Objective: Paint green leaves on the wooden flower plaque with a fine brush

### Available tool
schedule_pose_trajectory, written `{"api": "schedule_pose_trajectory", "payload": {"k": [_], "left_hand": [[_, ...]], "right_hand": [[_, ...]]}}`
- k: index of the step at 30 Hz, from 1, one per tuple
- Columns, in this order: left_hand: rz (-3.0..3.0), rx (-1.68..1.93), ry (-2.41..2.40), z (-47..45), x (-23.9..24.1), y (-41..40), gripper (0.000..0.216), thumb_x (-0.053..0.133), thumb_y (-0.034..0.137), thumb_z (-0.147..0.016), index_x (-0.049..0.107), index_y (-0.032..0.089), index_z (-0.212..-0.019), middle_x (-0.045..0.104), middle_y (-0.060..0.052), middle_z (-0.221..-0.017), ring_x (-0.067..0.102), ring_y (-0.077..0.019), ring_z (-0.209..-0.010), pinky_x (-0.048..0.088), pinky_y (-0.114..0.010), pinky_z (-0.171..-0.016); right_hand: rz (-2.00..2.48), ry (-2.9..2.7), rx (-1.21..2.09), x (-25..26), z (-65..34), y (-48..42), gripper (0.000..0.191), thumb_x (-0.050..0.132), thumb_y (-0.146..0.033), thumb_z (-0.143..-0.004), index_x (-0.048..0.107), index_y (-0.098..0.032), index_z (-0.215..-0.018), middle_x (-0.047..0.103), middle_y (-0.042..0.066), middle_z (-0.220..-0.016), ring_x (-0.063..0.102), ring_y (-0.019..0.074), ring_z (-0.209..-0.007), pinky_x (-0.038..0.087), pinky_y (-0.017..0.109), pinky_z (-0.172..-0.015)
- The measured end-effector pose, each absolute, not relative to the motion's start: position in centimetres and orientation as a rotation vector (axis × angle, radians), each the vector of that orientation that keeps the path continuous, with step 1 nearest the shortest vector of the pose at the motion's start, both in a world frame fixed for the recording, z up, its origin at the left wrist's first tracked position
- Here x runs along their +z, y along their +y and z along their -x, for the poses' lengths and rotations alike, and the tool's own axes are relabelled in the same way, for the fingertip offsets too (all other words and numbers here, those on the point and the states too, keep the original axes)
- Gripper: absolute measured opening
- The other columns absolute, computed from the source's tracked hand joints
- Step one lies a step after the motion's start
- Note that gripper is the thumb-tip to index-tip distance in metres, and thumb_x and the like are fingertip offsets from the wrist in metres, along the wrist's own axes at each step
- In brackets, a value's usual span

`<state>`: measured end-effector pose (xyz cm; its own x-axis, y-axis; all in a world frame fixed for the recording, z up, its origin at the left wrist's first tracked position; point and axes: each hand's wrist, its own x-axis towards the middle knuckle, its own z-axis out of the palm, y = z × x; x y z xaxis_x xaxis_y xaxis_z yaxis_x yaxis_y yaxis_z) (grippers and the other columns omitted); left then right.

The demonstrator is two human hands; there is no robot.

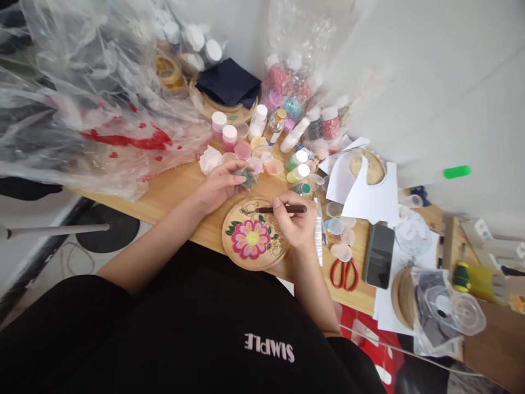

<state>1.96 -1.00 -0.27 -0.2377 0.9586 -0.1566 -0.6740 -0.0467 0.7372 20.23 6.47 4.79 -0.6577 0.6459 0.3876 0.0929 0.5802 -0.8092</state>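
A round wooden board (251,262) lies at the table's near edge, with a pink flower (251,239), green leaves and uncoloured outlined shapes on it. My right hand (296,221) is closed around a dark-handled tool (292,209), thin like a brush or pen. Its tip points left and is at an outlined shape near the board's top; whether it touches cannot be told. Just above the board's upper left, my left hand (225,183) grips a small clear cup (248,177) with green in it. Part of the cup is behind the fingers.
Behind the board stand small cups (274,166), white-capped jars (229,137) and bottles (258,121). To the right lie red-handled scissors (344,274), a phone (379,256) and cut white paper (371,205). Crumpled plastic bags (102,109) cover the left side.
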Motion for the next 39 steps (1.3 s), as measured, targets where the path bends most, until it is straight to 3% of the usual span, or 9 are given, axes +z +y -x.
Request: {"api": "schedule_pose_trajectory", "payload": {"k": [15,39], "left_hand": [[-0.402,1.647,0.87,-2.03,-0.08,-0.94,0.031,0.087,0.018,-0.06,0.075,0.019,-0.089,0.073,0.001,-0.086,0.066,-0.0119,-0.075,0.052,-0.022,-0.062],[-0.427,1.63,0.868,-1.9,-0.5,-1.03,0.028,0.083,0.018,-0.066,0.073,0.019,-0.092,0.073,0.0,-0.089,0.066,-0.0125,-0.078,0.051,-0.023,-0.064]], "right_hand": [[0.508,-2.124,0.947,4.78,-20.01,6.51,0.026,0.057,-0.018,-0.087,0.059,-0.019,-0.061,0.058,-0.005,-0.051,0.049,0.0055,-0.045,0.035,0.02,-0.043],[0.51,-2.088,0.946,4.68,-20.0,6.44,0.024,0.06,-0.016,-0.086,0.061,-0.018,-0.062,0.06,-0.005,-0.053,0.052,0.0055,-0.047,0.038,0.019,-0.045]]}}
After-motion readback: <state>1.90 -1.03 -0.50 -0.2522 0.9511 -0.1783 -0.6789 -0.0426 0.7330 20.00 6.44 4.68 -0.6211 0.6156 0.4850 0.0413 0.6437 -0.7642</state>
